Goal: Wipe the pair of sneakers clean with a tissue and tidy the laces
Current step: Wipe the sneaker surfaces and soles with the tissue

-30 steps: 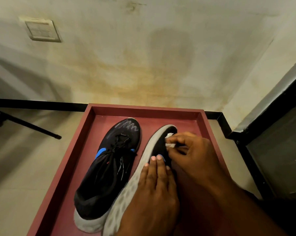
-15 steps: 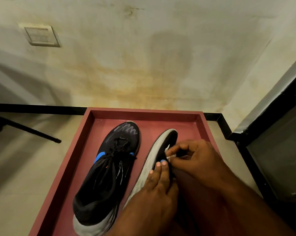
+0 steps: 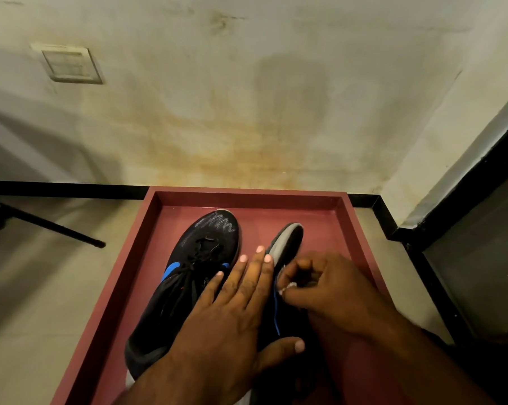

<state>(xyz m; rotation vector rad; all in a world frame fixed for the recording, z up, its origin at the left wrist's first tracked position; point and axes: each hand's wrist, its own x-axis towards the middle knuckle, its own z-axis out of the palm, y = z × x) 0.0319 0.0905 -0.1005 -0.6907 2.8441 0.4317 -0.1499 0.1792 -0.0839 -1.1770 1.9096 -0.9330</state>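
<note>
— What is the person wearing on the arms?
— Nothing visible: both forearms are bare, no sleeves in view.
— And the hands?
— The left hand [image 3: 232, 314] and right hand [image 3: 331, 290] are bare; fingernails short and pale.

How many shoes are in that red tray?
2. One shoe lies flat on the tray's left; the other shoe is tipped sideways on the right, under both hands.

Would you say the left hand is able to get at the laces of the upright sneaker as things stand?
Probably yes. The left hand lies flat and open, holding nothing, on the tilted sneaker right beside the upright sneaker. Its laces lie uncovered just left of the fingers, with nothing between.
</note>
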